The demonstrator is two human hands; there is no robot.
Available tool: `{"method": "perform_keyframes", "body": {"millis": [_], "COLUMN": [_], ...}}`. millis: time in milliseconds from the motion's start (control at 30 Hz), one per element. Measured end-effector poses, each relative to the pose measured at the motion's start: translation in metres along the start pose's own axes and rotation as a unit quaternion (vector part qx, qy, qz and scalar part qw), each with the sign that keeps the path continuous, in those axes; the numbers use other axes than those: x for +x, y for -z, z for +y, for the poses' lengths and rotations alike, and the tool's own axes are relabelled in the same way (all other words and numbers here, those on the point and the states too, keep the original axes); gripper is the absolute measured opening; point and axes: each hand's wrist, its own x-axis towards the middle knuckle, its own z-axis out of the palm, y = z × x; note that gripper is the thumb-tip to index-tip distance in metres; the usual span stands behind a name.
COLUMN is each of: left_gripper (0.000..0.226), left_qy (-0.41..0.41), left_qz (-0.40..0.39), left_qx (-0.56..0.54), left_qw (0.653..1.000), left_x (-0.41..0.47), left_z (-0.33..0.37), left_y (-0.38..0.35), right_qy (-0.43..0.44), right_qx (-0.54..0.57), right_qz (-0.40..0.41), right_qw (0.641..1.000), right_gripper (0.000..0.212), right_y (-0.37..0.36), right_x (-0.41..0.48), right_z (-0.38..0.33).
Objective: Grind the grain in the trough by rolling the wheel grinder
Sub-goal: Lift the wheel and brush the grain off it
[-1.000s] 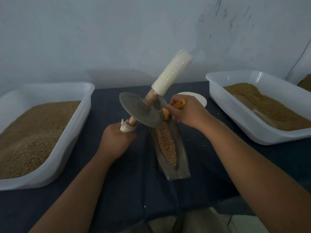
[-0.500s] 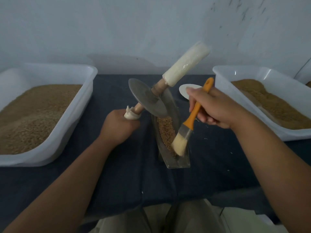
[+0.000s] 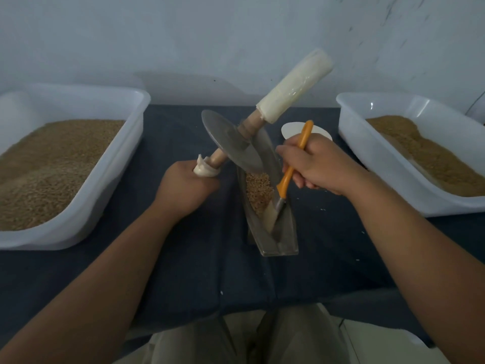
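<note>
- The left hand [image 3: 183,190] is clenched round the near handle of the wheel grinder [image 3: 228,140], on a wad of white wrapping [image 3: 204,168] at that end.
- The right hand [image 3: 320,164] grasps a brush [image 3: 291,169] by its orange handle, fingers curled round it and the handle's tip poking up past the knuckles.
- The brush slants down and to the left, and its pale bristles [image 3: 271,214] sit inside the trough [image 3: 286,240], at the near edge of the grain [image 3: 258,187].
- The grinder is tipped: its axle runs from the low left-hand end up to the far handle [image 3: 294,88], which is wrapped in cream material and stands high in the air.
- Its metal disc leans with the axle, the lower rim hanging over the far part of the trough just above the grain. I cannot tell whether the rim touches the metal.
- The trough is a narrow metal channel lying on the dark blue cloth [image 3: 210,271] between the two forearms. The grain is heaped in its middle, and the near end shows bare metal.
- A small white round piece [image 3: 290,130] lies just behind the right hand.
- A white tub [image 3: 110,164] of brown grain sits to the left, and another tub [image 3: 351,135] to the right, both well apart from the trough.
</note>
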Motion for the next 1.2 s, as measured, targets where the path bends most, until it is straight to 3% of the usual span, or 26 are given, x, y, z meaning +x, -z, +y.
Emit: {"method": "perform_keyframes", "body": {"millis": [67, 167, 267, 333, 400, 500, 667, 767, 933, 1067, 1200], "left_gripper": [0.02, 0.022, 0.016, 0.015, 0.015, 0.011, 0.011, 0.01, 0.014, 0.02, 0.018], "left_qy": [-0.005, -0.004, 0.0, 0.001, -0.002, -0.005, -0.01, -0.016, -0.004, 0.006, 0.005], "left_qz": [0.004, 0.004, 0.0, -0.001, -0.002, -0.002, -0.005, -0.007, 0.004, 0.011, 0.013], "left_qx": [0.009, 0.009, 0.012, 0.014, 0.016, 0.019, 0.027, 0.034, 0.045, 0.042, 0.048], "left_qw": [1.0, 1.0, 1.0, 1.0, 1.0, 1.0, 1.0, 0.999, 0.999, 0.999, 0.999], "left_x": [0.0, 0.0, 0.0, -0.001, -0.001, -0.002, -0.002, -0.003, -0.002, -0.002, -0.002], "left_z": [-0.001, 0.0, 0.001, 0.002, 0.002, 0.002, 0.002, 0.002, 0.001, 0.002, 0.003], "left_y": [0.0, 0.0, -0.001, -0.001, -0.001, 0.0, 0.0, 0.0, -0.002, -0.001, -0.001], "right_qy": [0.031, 0.039, 0.025, 0.032, 0.051, 0.085, 0.075, 0.083, 0.06, 0.028, 0.038], "right_qx": [-0.042, 0.006, 0.027, -0.022, -0.073, -0.056, -0.034, -0.081, 0.094, 0.108, 0.154], "right_qz": [0.043, 0.091, 0.032, 0.001, 0.027, 0.084, 0.024, 0.065, 0.187, 0.15, 0.186], "right_qw": [0.998, 0.995, 0.999, 0.999, 0.996, 0.991, 0.996, 0.991, 0.976, 0.982, 0.97], "right_gripper": [0.046, 0.046, 0.045, 0.044, 0.043, 0.044, 0.043, 0.042, 0.036, 0.035, 0.033], "right_y": [-0.002, 0.006, 0.01, 0.003, -0.003, 0.002, 0.0, 0.0, 0.018, 0.016, 0.012], "right_x": [0.002, 0.004, 0.002, 0.001, 0.003, 0.003, -0.006, -0.007, -0.023, -0.039, -0.048], "right_z": [0.0, -0.003, -0.004, -0.002, -0.002, -0.005, -0.005, -0.003, 0.008, 0.026, 0.038]}}
